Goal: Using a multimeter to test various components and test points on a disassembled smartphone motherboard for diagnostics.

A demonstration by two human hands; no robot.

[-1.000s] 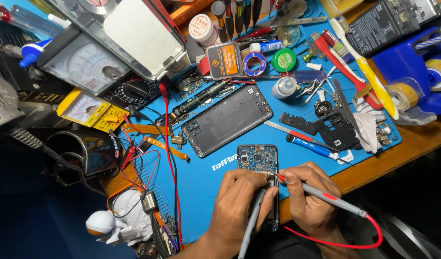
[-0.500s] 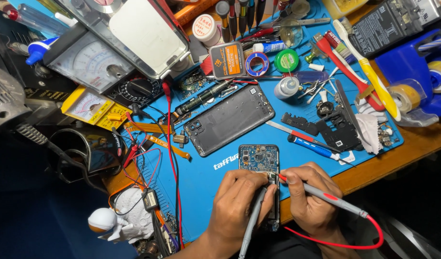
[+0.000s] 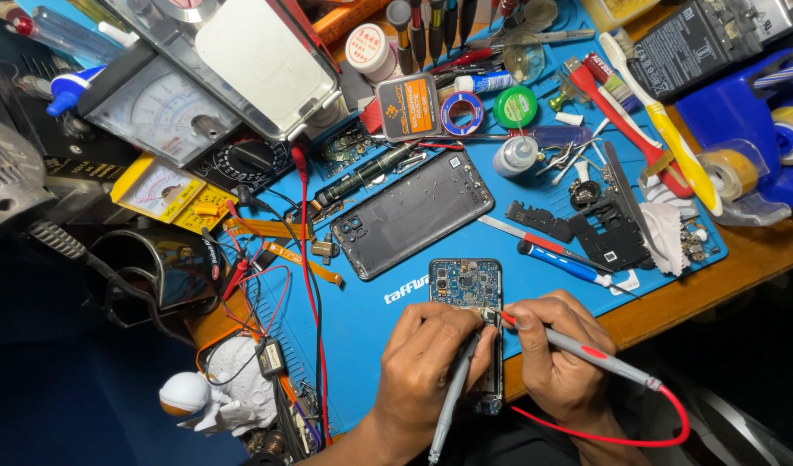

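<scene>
Closest to the camera, the person's left hand (image 3: 431,358) pinches a grey test probe (image 3: 453,397) like a pen, its tip down on the opened phone with the exposed blue circuit board (image 3: 467,285). The right hand (image 3: 556,358) has its grip closed around a red-tipped test probe (image 3: 586,352), whose point meets the same spot on the board, right beside the grey tip. A red lead (image 3: 621,436) loops away from that probe. The phone lies on the near edge of the blue silicone work mat (image 3: 371,328) on the wooden worktop (image 3: 716,276).

A bit further out, a dark grey phone back frame (image 3: 414,211) lies tilted, with a blue-handled screwdriver (image 3: 560,261) to its right. Beyond that sits a yellow analog multimeter (image 3: 168,190) at left, and a green solder reel (image 3: 515,106) and yellow toothbrush (image 3: 664,129) toward the back.
</scene>
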